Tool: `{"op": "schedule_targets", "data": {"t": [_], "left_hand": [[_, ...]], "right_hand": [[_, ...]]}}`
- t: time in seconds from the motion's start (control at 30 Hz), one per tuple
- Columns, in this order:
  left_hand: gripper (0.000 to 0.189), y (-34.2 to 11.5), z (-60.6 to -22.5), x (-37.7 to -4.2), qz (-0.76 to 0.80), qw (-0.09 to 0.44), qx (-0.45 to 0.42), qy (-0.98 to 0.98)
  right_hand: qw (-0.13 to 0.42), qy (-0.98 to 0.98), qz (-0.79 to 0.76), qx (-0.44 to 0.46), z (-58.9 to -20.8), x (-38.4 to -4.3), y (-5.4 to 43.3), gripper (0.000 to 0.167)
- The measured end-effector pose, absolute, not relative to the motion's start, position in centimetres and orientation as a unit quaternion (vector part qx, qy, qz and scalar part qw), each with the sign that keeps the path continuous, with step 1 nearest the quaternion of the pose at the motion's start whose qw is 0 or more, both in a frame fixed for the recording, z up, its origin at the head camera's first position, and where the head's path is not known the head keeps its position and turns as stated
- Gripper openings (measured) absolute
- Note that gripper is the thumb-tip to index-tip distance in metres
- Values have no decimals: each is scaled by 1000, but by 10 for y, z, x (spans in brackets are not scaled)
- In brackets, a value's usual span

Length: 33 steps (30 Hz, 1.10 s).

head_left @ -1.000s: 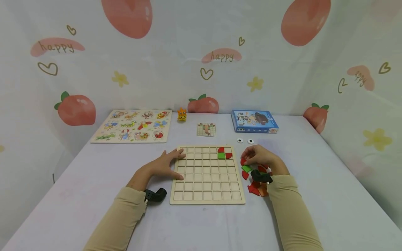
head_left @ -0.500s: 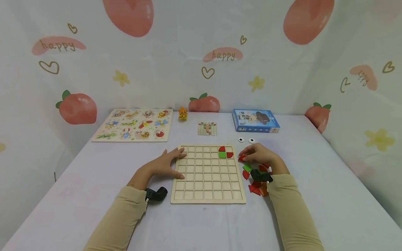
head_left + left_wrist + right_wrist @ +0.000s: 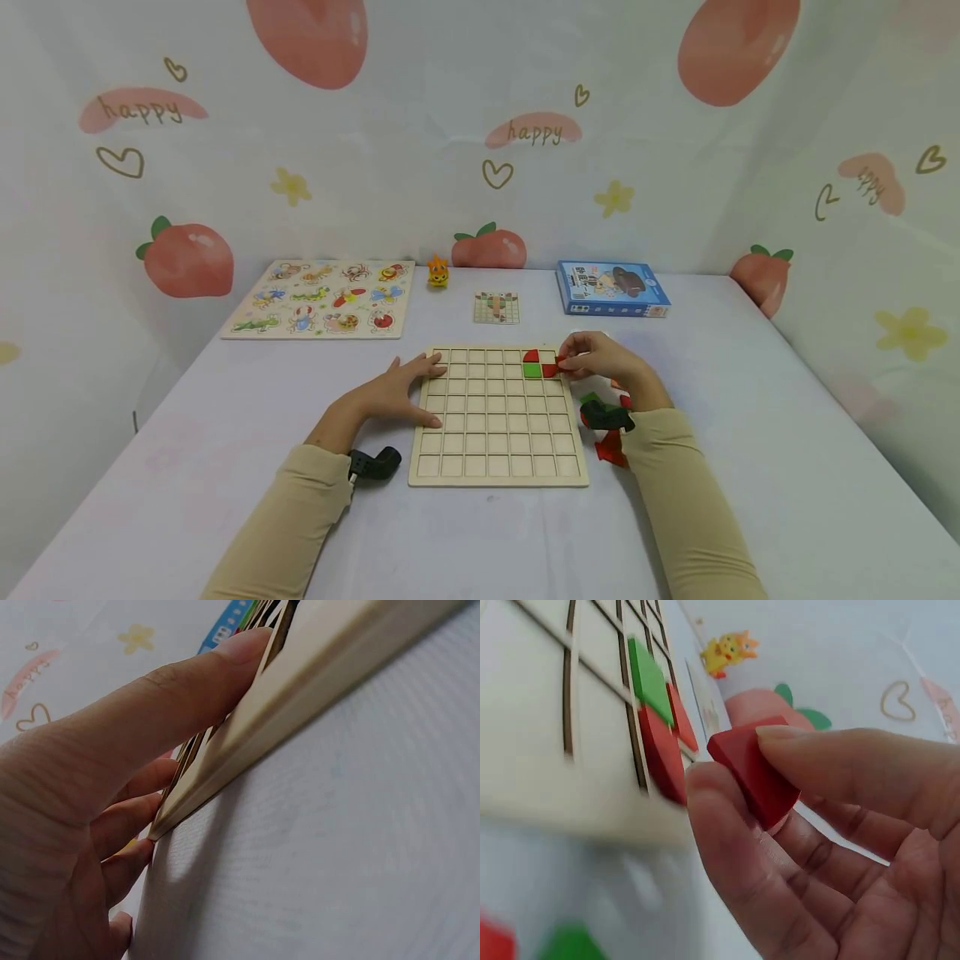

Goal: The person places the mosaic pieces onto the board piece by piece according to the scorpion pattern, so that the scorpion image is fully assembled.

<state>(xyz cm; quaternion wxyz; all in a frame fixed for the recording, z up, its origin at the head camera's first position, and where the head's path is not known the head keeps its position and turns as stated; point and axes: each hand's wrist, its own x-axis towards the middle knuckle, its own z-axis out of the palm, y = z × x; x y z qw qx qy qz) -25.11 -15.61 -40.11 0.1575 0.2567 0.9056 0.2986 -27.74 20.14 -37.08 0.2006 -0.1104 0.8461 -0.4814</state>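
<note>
A square wooden grid board [image 3: 495, 417] lies in the middle of the table. Near its far right corner sit a green square tile [image 3: 532, 370] and two red quarter-round tiles, one red tile [image 3: 660, 754] plain in the right wrist view. My right hand [image 3: 600, 360] pinches another red quarter-round tile [image 3: 757, 769] between thumb and forefinger, at the board's right edge close to the corner. My left hand [image 3: 390, 393] rests on the board's left edge, fingers spread, thumb [image 3: 225, 664] lying over the rim.
Loose red and green tiles [image 3: 611, 448] lie right of the board, partly hidden by the right wrist. Behind the board are a small pattern card [image 3: 497, 308], an orange-yellow toy figure [image 3: 437, 273] and a blue box [image 3: 613, 289]. An insect puzzle board [image 3: 322, 300] lies back left.
My right hand has lifted the red quarter-round tile from beside the loose tiles and moved left and away from me, to the board's far right corner. The left hand stays put.
</note>
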Motion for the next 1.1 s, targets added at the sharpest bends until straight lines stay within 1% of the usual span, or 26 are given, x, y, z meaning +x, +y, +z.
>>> {"op": "schedule_targets", "data": {"t": [0.33,0.6,0.8,1.1], "left_hand": [[91,-156,-405,-253,299,155,263,904],[91,-157,-405,-253,297,153,266,904],[91,-157,-404,-253,300,154,267,903],[90,-158,-405,-254,301,156,266,903]], "right_hand": [[161,857,-475,-118,-377,-283,167,16],[161,850,-491,-100,-383,-288,145,18],[163,842,-504,-100,-388,-290,139,18],[151,850,-495,-96,-391,-289,131,16]]}}
